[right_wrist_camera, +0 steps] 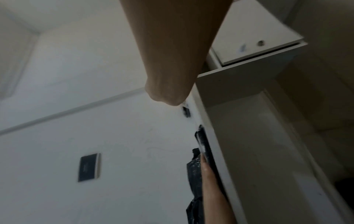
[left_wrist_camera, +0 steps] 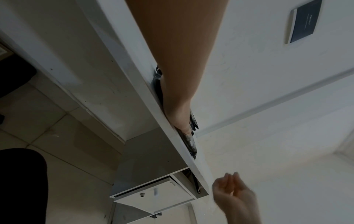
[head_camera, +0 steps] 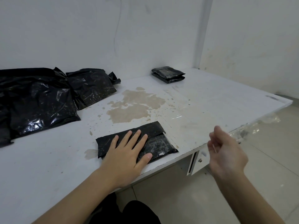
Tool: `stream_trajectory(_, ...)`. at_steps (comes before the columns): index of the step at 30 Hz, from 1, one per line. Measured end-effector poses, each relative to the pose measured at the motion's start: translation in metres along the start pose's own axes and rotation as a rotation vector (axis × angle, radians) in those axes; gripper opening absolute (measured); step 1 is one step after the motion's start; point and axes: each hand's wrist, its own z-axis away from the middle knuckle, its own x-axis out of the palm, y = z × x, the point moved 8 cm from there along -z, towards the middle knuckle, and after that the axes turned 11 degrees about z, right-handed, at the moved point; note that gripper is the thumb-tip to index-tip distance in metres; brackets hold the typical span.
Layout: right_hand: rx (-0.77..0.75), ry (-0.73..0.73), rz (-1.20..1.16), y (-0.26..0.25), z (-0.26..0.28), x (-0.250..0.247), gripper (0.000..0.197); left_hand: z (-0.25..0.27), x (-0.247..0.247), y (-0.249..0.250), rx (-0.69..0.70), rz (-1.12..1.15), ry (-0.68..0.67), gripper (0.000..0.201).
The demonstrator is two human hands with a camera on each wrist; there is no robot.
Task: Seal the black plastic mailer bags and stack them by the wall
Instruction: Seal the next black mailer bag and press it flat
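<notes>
While unsealed bags point(head_camera: 37, 101) sit far left, left hand point(head_camera: 127, 152) presses flat, fingers straight, on folded mailer point(head_camera: 155, 143) at worktop point(head_camera: 202, 101) front edge. Right hand point(head_camera: 226, 152) hovers loosely curled, empty. Risk: lifting early lets flap spring open; sealed stack point(head_camera: 168, 75) waits by wall.

Mailer point(head_camera: 155, 139) near front edge; stack point(head_camera: 168, 74) behind, by wall point(head_camera: 145, 38)

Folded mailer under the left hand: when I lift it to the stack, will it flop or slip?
The folded mailer looks packed flat, so probably fairly stiff. Its glossy film may slip, so grip the edges. The flap lies folded under the left hand; it might spring open when released.
</notes>
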Motion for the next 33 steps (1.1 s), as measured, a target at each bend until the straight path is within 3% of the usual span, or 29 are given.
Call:
stream_trajectory(4,-0.141,-0.081,0.082,-0.042,-0.001,0.041,0.01,0.0,0.001,0.0,0.011,0.0,0.008,0.09)
stream_trajectory(10,-0.19,-0.222,0.104,-0.075,-0.005,0.108,0.014,0.002,-0.001,0.004,0.008,-0.033,0.007,0.077)
stream_trajectory(15,-0.225,-0.467,0.081,-0.128,0.008,0.164,0.01,0.004,-0.005,0.007,-0.007,-0.056,-0.004,0.074)
stream_trajectory(21,-0.068,-0.667,0.149,-0.098,0.022,0.197,0.022,0.004,-0.007,0.004,0.012,-0.061,0.035,0.069)
stream_trajectory(26,0.033,-0.745,0.152,-0.073,0.039,0.21,0.031,0.007,-0.019,0.014,0.097,-0.05,0.203,0.06)
stream_trajectory(30,0.085,-0.811,0.133,-0.062,0.062,0.221,0.032,0.011,-0.042,0.022,-0.003,0.148,0.179,0.071)
stream_trajectory(32,0.119,-0.857,0.117,-0.056,0.076,0.226,0.026,0.009,-0.045,0.004,-0.191,0.503,0.158,0.072)
stream_trajectory(33,0.138,-0.877,0.116,-0.053,0.083,0.228,0.021,0.009,-0.049,-0.008,-0.271,0.753,0.217,0.064)
